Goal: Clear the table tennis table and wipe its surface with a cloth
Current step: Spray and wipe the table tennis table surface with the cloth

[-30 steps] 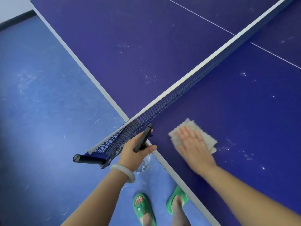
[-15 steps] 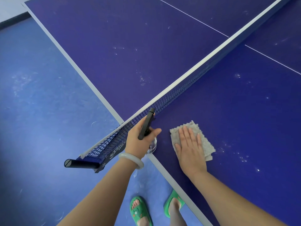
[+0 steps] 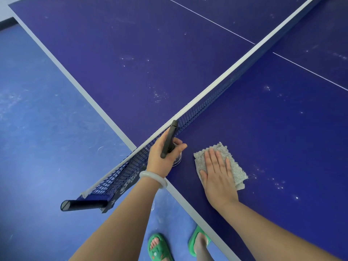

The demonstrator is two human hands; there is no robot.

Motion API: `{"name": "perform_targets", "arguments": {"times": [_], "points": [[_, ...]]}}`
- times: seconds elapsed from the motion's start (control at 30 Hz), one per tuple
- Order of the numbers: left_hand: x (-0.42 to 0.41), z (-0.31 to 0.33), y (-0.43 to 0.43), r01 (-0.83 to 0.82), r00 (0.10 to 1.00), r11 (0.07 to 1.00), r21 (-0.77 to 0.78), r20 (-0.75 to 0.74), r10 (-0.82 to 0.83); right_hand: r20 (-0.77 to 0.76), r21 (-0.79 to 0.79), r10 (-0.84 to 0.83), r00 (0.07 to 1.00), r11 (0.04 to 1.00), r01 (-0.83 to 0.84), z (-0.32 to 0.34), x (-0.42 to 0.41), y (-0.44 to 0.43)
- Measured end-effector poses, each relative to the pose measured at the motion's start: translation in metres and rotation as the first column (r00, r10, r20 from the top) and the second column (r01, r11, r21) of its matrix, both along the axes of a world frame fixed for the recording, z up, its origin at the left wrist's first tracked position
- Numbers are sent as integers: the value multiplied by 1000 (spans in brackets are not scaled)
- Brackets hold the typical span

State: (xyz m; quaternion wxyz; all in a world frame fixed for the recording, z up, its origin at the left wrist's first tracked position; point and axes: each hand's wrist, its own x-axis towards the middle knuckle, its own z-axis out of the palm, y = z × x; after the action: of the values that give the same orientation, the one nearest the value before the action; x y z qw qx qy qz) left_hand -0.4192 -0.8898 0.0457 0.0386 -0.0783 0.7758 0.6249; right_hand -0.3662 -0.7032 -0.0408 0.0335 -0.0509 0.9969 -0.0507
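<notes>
Overhead, we look down on the dark blue table tennis table [image 3: 263, 138], its top flecked with white specks [image 3: 273, 180] on both sides of the net [image 3: 197, 110]. Scuffed pale blue floor [image 3: 47, 138] spreads wide beyond the net's black clamp post [image 3: 82, 204], which juts out past the table's white edge [image 3: 188, 203].

Just beside the net, our right hand [image 3: 218, 178] lies flat with straight fingers, pressing the grey cloth [image 3: 239, 172] onto the tabletop. Against the net, our left hand [image 3: 162, 157] is curled round a black handle [image 3: 169, 138] above a clear container [image 3: 177, 159]. Our green sandals [image 3: 158, 247] stand on the floor near that edge.
</notes>
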Motion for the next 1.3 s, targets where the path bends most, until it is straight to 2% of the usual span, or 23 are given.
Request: {"name": "perform_targets", "arguments": {"times": [0.27, 0.3, 0.37, 0.43, 0.47, 0.57, 0.63, 0.73, 0.8, 0.9, 0.97, 1.07, 1.13, 1.17, 1.23, 1.3], "points": [[11, -2, -6, 46, 996, 997, -66, 74, -41, 81, -9, -18, 997, 1000, 19, 8, -1, -2], [19, -4, -7, 12, 997, 993, -120, 77, -3, 91, -10, -14, 996, 1000, 15, 8, -1, -2], [46, -7, -7, -149, 980, 946, -286, 83, 180, 125, -20, -14, 992, 1000, 16, 10, -1, -2], [79, -4, 2, -289, 946, 908, -304, 51, 319, 135, -55, 5, 991, 998, 3, 14, -2, -1], [92, -3, 9, -289, 948, 917, -274, 51, 314, 140, -90, 21, 990, 996, -9, 17, -3, 0], [103, -10, 34, -89, 994, 956, -280, 31, 102, 203, -255, 31, 979, 967, 22, 26, -8, 13], [90, -14, 49, 66, 998, 938, -340, 38, -57, 217, -315, -5, 976, 946, 75, 33, -7, 25], [65, -19, 70, 246, 968, 857, -452, 76, -237, 181, -346, -69, 981, 929, 129, 42, 1, 42], [52, -22, 80, 328, 944, 803, -497, 132, -304, 139, -361, -207, 968, 900, 245, 47, 6, 53], [43, -27, 93, 439, 897, 735, -516, 205, -392, 79, -302, -456, 886, 837, 457, 54, 13, 70], [40, -30, 102, 509, 856, 672, -538, 231, -463, 122, -254, -559, 820, 781, 571, 56, 17, 83], [33, -31, 117, 559, 813, 563, -608, 267, -518, 217, -242, -596, 773, 734, 634, 56, 19, 96], [32, -27, 128, 544, 815, 506, -669, 278, -509, 290, -317, -615, 733, 661, 680, 56, 15, 99], [33, -23, 134, 543, 814, 490, -682, 284, -507, 334, -379, -632, 700, 590, 713, 57, 13, 101], [35, -15, 145, 576, 792, 487, -657, 299, -532, 440, -527, -634, 635, 390, 755, 65, 6, 101], [35, -7, 152, 590, 782, 515, -622, 282, -556, 563, -666, -545, 621, 145, 732, 77, 0, 98]]}}
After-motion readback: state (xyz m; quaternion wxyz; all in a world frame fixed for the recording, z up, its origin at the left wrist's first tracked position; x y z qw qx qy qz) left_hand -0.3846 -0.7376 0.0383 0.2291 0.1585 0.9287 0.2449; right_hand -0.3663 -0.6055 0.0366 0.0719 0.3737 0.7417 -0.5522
